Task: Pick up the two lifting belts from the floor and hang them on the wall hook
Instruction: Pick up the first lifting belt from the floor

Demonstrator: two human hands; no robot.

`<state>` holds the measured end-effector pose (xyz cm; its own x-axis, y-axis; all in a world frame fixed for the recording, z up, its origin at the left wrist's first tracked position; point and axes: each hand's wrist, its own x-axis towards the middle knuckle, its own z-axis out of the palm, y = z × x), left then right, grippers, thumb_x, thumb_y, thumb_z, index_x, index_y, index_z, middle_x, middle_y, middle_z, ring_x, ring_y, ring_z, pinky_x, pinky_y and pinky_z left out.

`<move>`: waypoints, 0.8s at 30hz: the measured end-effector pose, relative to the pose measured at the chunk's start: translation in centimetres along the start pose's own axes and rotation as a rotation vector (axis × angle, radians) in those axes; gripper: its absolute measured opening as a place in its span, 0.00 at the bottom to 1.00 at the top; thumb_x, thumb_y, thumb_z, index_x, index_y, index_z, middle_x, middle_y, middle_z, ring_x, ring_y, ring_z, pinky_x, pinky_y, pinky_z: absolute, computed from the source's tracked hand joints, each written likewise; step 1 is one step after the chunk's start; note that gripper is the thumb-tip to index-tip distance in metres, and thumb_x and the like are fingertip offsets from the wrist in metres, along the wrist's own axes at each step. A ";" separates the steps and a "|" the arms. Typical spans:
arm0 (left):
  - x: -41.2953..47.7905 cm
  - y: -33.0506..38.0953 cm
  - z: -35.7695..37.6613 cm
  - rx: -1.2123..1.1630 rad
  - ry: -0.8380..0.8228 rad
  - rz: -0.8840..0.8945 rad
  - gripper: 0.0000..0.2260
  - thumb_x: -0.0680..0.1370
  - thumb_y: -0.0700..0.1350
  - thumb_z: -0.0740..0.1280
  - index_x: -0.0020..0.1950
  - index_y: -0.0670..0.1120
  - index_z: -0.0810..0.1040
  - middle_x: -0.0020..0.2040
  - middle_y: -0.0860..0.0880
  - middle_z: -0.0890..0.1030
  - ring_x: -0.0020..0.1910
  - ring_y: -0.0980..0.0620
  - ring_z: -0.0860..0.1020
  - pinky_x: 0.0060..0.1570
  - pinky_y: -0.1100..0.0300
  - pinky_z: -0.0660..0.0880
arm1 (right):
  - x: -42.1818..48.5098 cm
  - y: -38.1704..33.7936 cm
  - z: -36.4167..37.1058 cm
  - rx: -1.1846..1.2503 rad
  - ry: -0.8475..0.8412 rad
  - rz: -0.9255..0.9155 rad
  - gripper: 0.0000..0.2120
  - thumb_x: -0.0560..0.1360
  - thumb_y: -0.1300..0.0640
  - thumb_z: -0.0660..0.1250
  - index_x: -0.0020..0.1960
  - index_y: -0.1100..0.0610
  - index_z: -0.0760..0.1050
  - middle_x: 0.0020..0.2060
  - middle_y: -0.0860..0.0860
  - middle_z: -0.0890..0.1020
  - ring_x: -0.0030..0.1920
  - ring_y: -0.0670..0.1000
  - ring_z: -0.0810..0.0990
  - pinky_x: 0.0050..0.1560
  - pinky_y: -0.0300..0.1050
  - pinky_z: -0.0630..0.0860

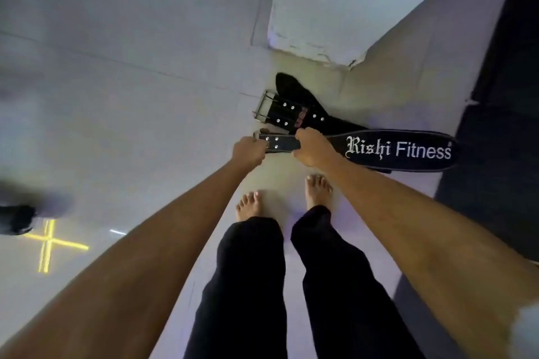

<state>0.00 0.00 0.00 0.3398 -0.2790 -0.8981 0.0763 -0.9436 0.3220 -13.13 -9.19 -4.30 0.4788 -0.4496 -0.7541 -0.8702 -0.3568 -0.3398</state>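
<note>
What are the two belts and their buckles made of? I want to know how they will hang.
Lettered belt: looks like black leather or a synthetic, smooth with a slight sheen, pale edge stitching and printed white lettering. Other belt: duller, matte black, perhaps suede-like, though I can't be sure. Its buckle and rivets look like bright silver metal.

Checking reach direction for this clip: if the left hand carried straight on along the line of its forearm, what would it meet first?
The left hand is already closed on the buckle end of the Rishi Fitness belt. Straight beyond it lies the second belt, probably its metal buckle first, though depth is unclear from overhead.
</note>
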 end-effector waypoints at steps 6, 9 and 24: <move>11.3 -5.5 6.9 -0.172 -0.066 -0.215 0.08 0.77 0.45 0.63 0.39 0.43 0.74 0.38 0.43 0.78 0.32 0.48 0.74 0.32 0.60 0.68 | 11.1 5.5 6.6 -0.325 -0.107 0.027 0.25 0.78 0.49 0.63 0.70 0.60 0.63 0.66 0.61 0.72 0.66 0.63 0.70 0.63 0.58 0.69; 13.3 -7.1 8.7 -0.276 -0.078 -0.286 0.07 0.77 0.46 0.62 0.43 0.43 0.74 0.41 0.43 0.79 0.32 0.49 0.74 0.32 0.60 0.68 | 13.2 6.6 8.0 -0.361 -0.141 0.061 0.30 0.76 0.46 0.65 0.72 0.59 0.62 0.65 0.62 0.75 0.65 0.64 0.73 0.62 0.57 0.69; -12.2 5.6 -6.1 -1.136 0.026 -0.192 0.16 0.79 0.48 0.65 0.62 0.40 0.76 0.43 0.45 0.80 0.38 0.50 0.79 0.33 0.58 0.76 | -11.4 -11.4 -14.0 0.266 0.032 -0.186 0.14 0.75 0.50 0.68 0.33 0.54 0.73 0.29 0.48 0.75 0.37 0.54 0.76 0.40 0.48 0.70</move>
<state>1.99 -0.77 14.52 0.2493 -0.1317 -0.9594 0.9248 -0.2617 0.2762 -7.00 -11.42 16.02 0.6318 -0.4242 -0.6487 -0.7656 -0.2110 -0.6077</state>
